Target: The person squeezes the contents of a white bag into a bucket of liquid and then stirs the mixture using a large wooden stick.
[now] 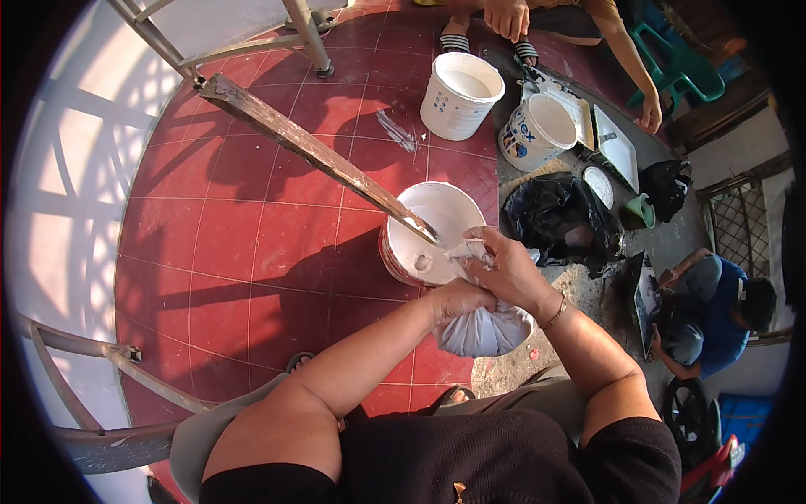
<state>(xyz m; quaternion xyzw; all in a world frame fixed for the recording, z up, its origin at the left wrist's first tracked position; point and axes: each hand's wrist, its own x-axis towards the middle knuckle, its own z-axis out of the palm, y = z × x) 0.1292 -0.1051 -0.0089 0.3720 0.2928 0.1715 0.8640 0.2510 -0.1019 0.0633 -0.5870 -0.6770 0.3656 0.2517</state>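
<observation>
A white bucket (pixel 445 210) with pale, milky contents stands on the red tiles just ahead of me. A long worn wooden stick (pixel 294 149) slants down into it from the upper left. My left hand (pixel 460 304) grips a whitish, crumpled bag (pixel 478 334) at its gathered neck, with the bulging part hanging below near the bucket's front. My right hand (pixel 508 273) is closed round the bag's upper part, at the bucket's right rim. The bag's contents are hidden.
Two white buckets (pixel 453 113) (pixel 520 147), trays (pixel 614 151) and black plastic (pixel 546 218) lie ahead and right. A co-worker's hand (pixel 651 113) hangs at the top right; a person in blue (pixel 722 311) crouches right. Metal frames (pixel 306 42) (pixel 168 386) stand at top and left.
</observation>
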